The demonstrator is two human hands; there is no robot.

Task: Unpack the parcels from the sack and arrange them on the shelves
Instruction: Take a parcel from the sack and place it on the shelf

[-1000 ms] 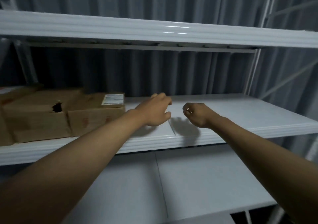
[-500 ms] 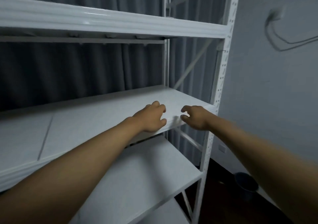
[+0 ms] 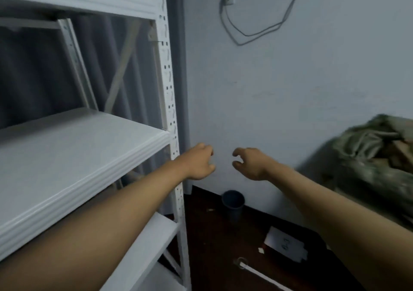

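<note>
I see the sack (image 3: 371, 156) slumped at the right against the wall (image 3: 290, 89), cardboard showing in its open mouth. My left hand (image 3: 199, 163) and right hand (image 3: 250, 163) hang between it and the shelves (image 3: 85, 147), fingers loosely curled, holding nothing.

The room around me is dim and bluish. My view smears at the right edge, blurring the sack (image 3: 377, 156). Straight lines bow outward.

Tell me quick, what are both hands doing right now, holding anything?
Left hand: open, fingers loosely curled, holding nothing.
Right hand: open, fingers loosely curled, holding nothing.
</note>
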